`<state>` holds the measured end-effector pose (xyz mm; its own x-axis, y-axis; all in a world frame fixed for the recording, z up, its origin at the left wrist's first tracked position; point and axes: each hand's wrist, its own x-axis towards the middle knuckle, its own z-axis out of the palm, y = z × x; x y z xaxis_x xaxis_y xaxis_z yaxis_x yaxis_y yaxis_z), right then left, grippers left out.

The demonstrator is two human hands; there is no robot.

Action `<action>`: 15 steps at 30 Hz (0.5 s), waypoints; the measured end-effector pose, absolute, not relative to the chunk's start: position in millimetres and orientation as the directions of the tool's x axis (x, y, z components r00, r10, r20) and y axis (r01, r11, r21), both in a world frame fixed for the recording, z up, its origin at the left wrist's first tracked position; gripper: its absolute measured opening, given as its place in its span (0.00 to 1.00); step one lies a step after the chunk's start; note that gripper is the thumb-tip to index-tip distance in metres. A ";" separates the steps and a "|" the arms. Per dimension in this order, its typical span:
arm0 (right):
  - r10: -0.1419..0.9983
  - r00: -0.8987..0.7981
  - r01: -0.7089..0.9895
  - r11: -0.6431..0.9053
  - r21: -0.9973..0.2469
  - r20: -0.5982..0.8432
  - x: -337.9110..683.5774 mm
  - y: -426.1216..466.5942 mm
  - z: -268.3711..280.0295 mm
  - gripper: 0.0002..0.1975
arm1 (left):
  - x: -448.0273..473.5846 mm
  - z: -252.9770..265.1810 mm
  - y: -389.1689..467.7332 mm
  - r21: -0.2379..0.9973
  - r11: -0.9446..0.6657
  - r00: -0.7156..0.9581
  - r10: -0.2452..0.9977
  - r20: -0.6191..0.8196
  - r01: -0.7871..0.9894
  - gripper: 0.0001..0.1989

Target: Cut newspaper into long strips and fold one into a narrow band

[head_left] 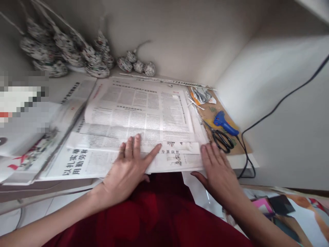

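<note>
Landmark for all positions: the wide, grey-white printed newspaper sheet (125, 106), thin and smooth, its left edge curving over slightly. Behind it, knobbly gourd-shaped forms of coiled, speckled paper (96, 60) are standing against the wall, and thin white paper rods (164, 80) are lying along its far edge. To its right, a flat brown cardboard piece (240, 147) is bearing a blue plastic glue gun (224, 123), a pair of black-handled metal scissors (215, 132) and a crumpled orange-and-silver packet (204, 95).

Writing: just in front of the sheet, the newspaper layer beneath (96, 164) is showing large black characters reading "以扎实" and "用勤劳". The sheet's own columns are appearing too small to read.

Subject item: a long, flat, pale newsprint strip (189, 148) is running along the sheet's near side, its right end showing small drawings and dark characters. Whether it is joined to the sheet cannot be told.

Hands: the left hand (125, 171) is lying unclenched, palm down, fingers spread across the strip. The right hand (219, 169) is resting unclenched, fingers extended, at the strip's right end.
</note>
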<state>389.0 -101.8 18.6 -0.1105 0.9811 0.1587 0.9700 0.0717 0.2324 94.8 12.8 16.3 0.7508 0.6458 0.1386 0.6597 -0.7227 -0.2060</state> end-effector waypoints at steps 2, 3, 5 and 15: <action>0.969 -0.084 0.973 0.030 0.227 0.232 382.1 -99.1 25.3 0.48 | 96.7 17.4 12.5 -0.230 -0.716 0.749 0.653 0.115 0.659 0.63; 0.965 -0.077 0.978 0.026 0.205 0.249 374.7 -95.2 27.2 0.48 | 97.6 17.6 12.6 -0.238 -0.713 0.748 0.655 0.109 0.659 0.64; 0.957 -0.175 0.978 0.143 0.149 0.233 355.5 -83.9 25.5 0.49 | 98.8 17.2 13.0 -0.249 -0.712 0.748 0.658 0.087 0.656 0.63; 0.906 -0.384 0.922 0.367 0.120 0.180 316.1 -56.4 -10.9 0.46 | 76.6 6.5 15.6 -0.129 -0.760 0.770 0.626 0.121 0.637 0.70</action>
